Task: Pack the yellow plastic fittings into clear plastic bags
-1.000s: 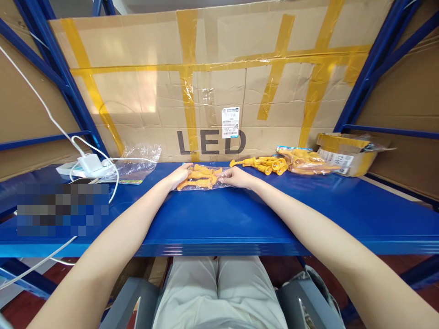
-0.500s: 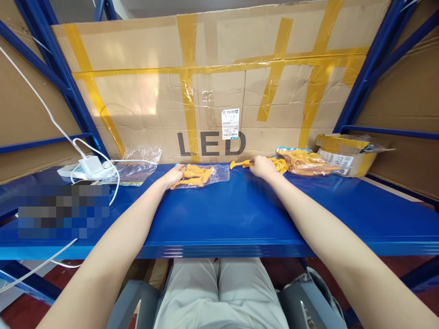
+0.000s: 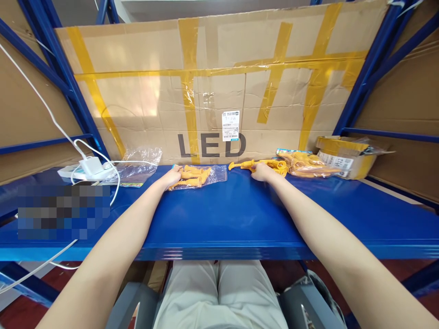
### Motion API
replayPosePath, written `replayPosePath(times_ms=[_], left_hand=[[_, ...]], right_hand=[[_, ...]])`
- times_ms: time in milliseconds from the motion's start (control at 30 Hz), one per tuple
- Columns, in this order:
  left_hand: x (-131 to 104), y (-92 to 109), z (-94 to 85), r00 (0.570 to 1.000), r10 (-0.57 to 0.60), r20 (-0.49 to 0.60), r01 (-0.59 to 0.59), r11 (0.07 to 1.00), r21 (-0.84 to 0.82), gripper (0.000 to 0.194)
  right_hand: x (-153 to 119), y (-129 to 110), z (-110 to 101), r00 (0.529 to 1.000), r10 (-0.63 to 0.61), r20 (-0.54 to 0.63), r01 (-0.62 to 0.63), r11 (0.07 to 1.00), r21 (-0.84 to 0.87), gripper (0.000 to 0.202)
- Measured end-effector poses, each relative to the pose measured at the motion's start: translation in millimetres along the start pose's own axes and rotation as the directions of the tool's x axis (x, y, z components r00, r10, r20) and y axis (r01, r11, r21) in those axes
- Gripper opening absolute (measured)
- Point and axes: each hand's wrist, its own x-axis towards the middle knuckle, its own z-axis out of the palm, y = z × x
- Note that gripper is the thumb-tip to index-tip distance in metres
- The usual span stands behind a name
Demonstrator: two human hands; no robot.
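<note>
Our left hand [image 3: 173,177]'s pinching the left end of the clear bag [image 3: 219,173], mid-frame. Our right hand [image 3: 263,173]'s right on the loose yellow toy pieces [image 3: 240,165], one pointing left bagward; can't tell if it's gripping any.

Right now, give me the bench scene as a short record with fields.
left hand: on the left end of the clear bag holding orange pieces; left hand seen at
right hand: at the loose yellow pieces; grip unclear
right side: packed bag, then open carton
left side: white adapter, crumpled clear wrapper
behind: cardboard panel marked LED
surface: blue shelf
</note>
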Motion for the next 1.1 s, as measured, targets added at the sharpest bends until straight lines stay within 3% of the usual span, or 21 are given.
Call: replayPosePath(times_ms=[233, 400, 567, 700, 767, 900, 1100], left_hand=[[3.8, -3.5, -0.7, 1.000, 0.003, -0.013, -0.002, 0.998, 0.061, 0.043], [9.0, -9.4, -0.9, 1.000, 0.005, -0.027, -0.003, 0.997, 0.080, 0.044], [8.2, -8.9, -0.1, 0.999, 0.015, -0.045, -0.011, 0.996, 0.085, 0.043], [6.4, -7.2, -0.3, 1.000, 0.017, -0.025, -0.015, 0.996, 0.088, 0.045], [6.3, -7.3, -0.4, 1.000, 0.021, -0.020, -0.020, 0.997, 0.071, 0.045], [6.8, -8.0, -0.6, 0.999, 0.026, -0.027, -0.025, 0.998, 0.059, 0.043], [4.2, -5.4, -0.8, 1.000, 0.014, -0.016, -0.013, 0.998, 0.062, 0.043]], right_hand=[[-3.8, -3.3, 1.3, 0.997, 0.042, -0.060, -0.042, 0.999, -0.004, 0.056], [2.4, 0.5, 5.8, 0.999, 0.001, -0.032, -0.002, 0.999, -0.038, 0.045], [3.5, -0.3, 8.8, 0.992, 0.036, -0.124, -0.032, 0.999, 0.036, 0.037], [2.4, -2.3, 12.2, 0.964, 0.080, -0.255, -0.061, 0.995, 0.080, 0.043], [3.1, -1.4, 14.9, 0.951, 0.033, -0.307, -0.011, 0.997, 0.072, 0.051], [5.5, 1.5, 19.7, 0.961, -0.145, -0.235, 0.141, 0.989, -0.030, 0.054], [3.5, -3.0, 17.8, 0.945, -0.142, -0.295, 0.100, 0.983, -0.155, 0.039]])
